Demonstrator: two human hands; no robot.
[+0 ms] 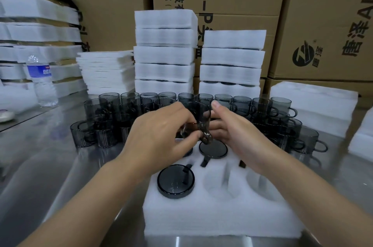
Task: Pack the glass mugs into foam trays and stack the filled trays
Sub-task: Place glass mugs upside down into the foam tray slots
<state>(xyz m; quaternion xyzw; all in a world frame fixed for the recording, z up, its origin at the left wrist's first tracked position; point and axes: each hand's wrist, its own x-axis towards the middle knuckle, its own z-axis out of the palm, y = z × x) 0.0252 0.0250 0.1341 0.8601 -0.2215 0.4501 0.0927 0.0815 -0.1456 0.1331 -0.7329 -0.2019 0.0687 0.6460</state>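
– Both forearms come in from the near corners. What are the hands doing?

– Left hand (161, 131) and right hand (232, 127) meet over the far half of the foam tray (212, 216). Each has its fingers curled on the held mug (198, 117), a smoky glass one. It is tilted between them, above the tray and not in any pocket. The right thumb stands up beside its rim.

– And the tray itself?

– It lies on the steel table (50, 166) at the near edge. One packed mug (175, 181) sits in the near-left pocket, and a second packed mug (213, 149) sits in the far-middle pocket, just under the hands. The near-middle pocket (219, 184) and the near-right pocket (260, 184) hold nothing. The hands hide the far corners.

– Farther out?

– Loose mugs (262, 105) crowd the table in rows just beyond the tray. Behind them stand two piles of filled trays. The left stack (164, 55) is taller than the right stack (232, 59). Left of those is a pile of thin foam sheets (107, 71), then a water bottle (41, 79). A foam block (312, 105) lies at the right. Cardboard boxes (323, 15) wall the far side.
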